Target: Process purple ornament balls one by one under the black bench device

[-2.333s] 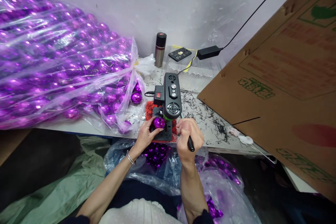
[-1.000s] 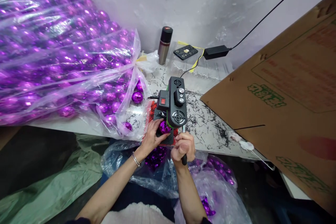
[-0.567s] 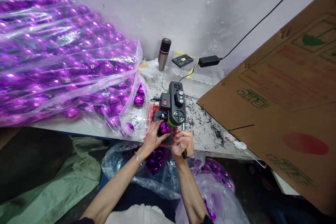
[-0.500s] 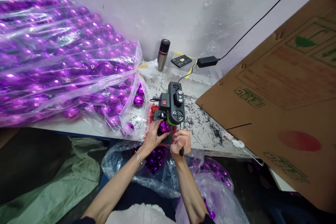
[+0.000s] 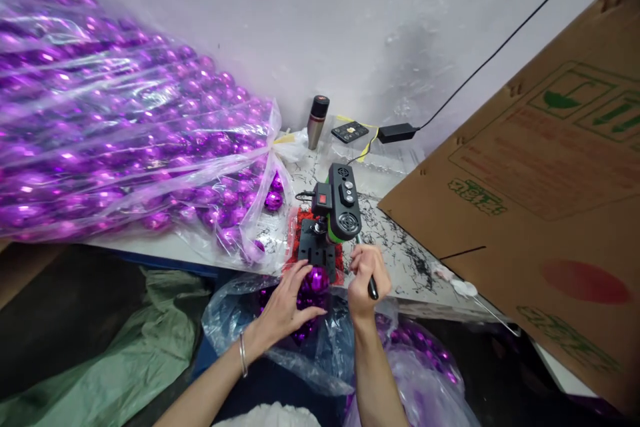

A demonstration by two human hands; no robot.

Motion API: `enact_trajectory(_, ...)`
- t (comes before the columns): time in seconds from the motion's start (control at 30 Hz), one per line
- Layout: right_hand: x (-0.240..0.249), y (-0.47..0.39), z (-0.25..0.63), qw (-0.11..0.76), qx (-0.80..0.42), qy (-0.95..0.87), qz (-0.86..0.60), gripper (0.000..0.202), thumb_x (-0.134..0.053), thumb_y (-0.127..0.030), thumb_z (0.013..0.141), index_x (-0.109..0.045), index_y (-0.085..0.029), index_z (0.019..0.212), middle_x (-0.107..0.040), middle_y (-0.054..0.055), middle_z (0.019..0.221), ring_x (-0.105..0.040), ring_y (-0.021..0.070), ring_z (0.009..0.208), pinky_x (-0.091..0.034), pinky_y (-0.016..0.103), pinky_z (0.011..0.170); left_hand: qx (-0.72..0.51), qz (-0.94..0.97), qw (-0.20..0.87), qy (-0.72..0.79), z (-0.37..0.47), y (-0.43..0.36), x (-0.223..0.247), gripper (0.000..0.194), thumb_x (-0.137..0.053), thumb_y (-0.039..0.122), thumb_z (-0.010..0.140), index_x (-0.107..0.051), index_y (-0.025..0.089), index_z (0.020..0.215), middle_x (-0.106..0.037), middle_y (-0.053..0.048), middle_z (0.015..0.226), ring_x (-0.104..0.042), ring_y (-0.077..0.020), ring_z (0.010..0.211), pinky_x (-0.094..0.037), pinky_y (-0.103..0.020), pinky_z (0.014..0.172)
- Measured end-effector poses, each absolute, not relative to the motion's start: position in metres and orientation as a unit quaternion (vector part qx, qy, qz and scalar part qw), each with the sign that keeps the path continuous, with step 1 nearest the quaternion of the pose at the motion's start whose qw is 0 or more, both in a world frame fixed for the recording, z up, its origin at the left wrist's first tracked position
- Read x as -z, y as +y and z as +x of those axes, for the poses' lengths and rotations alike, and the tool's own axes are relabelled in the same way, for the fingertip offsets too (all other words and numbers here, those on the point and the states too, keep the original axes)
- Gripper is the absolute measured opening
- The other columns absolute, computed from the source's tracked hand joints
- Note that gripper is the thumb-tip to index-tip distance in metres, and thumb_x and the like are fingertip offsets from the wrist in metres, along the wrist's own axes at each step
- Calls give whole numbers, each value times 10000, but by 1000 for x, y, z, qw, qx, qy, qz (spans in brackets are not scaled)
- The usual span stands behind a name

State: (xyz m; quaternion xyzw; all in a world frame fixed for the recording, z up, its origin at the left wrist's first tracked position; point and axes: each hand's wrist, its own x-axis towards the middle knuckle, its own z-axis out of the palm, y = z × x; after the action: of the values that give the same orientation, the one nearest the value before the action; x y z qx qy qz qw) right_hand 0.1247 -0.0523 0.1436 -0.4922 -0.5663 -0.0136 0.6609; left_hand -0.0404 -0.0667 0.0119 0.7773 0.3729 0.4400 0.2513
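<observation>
Purple and shiny, the ball (image 5: 316, 279) is sitting at the front edge of the black plate (image 5: 307, 250) of the small machine (image 5: 345, 197), above the clear bag (image 5: 225, 320); can't tell if it's touching the plate. Your left hand (image 5: 277, 313) is lying spread beside it, fingertips near its upper left side, thumb standing apart below; grip is looking loose, contact unclear. Your right hand (image 5: 369, 277) is clenching the black handle (image 5: 373, 289) of the lever.

Handling well here: you're best off steering the ball with the left hand alone, fingertips and thumb sitting on opposite sides, and not yanking the lever meanwhile. You're wanting fingers clear of the machine's head whenever the lever is moving. A light touch is probably suiting that coating; it's looking easy to scuff.

Ball's looking round, faceted, mirror-bright, with pale glints on top and darker purple lower down. Any fitting on it isn't showing clearly. More purple balls are filling the big bag (image 5: 125, 147) on the bench (image 5: 405, 280), your left.
</observation>
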Motion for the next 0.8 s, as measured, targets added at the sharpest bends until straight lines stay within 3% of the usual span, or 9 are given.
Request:
enact_trajectory(0.1,-134,-52,124,663,42,-575,-478,435,-452,-234,1118,-525,-238,689,-569,-28,664,-610,135,661,-450,301,632,-467,751,219,413,-58,-37,-38,484,-614,370,1093,-533,255,1557,-741,-143,1410,-788,-263,1170,-677,-412,974)
enact_trajectory(0.17,-132,-50,124,664,53,-577,-473,443,-452,-230,1116,-520,-239,679,-562,-28,647,-622,141,663,-450,301,624,-461,732,163,474,-68,9,-58,365,-506,286,1121,-609,221,1465,-760,-148,1369,-773,-272,1210,-642,-448,1060)
enact_trajectory(0.27,-133,-50,124,663,56,-581,-469,441,-446,-222,1116,-516,-237,681,-554,-34,637,-630,137,666,-453,293,625,-348,706,139,601,-74,80,-80,373,-492,241,1102,-621,123,1431,-737,-232,1401,-725,-350,1319,-580,-530,1139)
enact_trajectory(0.37,-130,-50,125,658,54,-587,-468,432,-436,-214,1114,-516,-239,690,-547,-36,634,-635,143,671,-460,298,636,-216,701,147,664,-71,121,-88,369,-565,347,1097,-636,120,1380,-763,-247,1310,-753,-397,1238,-596,-539,1060)
enact_trajectory(0.5,-124,-50,126,659,49,-587,-468,405,-441,-184,1100,-521,-238,707,-571,-29,666,-631,145,681,-462,305,645,-175,707,158,666,-63,133,-87,446,-660,420,1053,-606,113,1373,-774,-252,1227,-769,-414,1182,-604,-511,993)
enact_trajectory(0.67,-126,-51,127,654,43,-591,-470,374,-453,-160,1089,-545,-234,734,-607,-22,706,-620,138,674,-448,303,628,-252,671,250,651,-73,134,-90,584,-806,397,934,-599,104,1395,-798,-194,1154,-783,-377,1126,-600,-476,1006)
enact_trajectory(0.8,-138,-51,126,666,16,-582,-466,384,-469,-159,1090,-537,-233,720,-601,-31,701,-615,128,683,-456,294,652,-390,577,451,558,-90,106,-97,587,-799,475,931,-674,146,1401,-807,-162,1239,-782,-325,1161,-619,-474,1062)
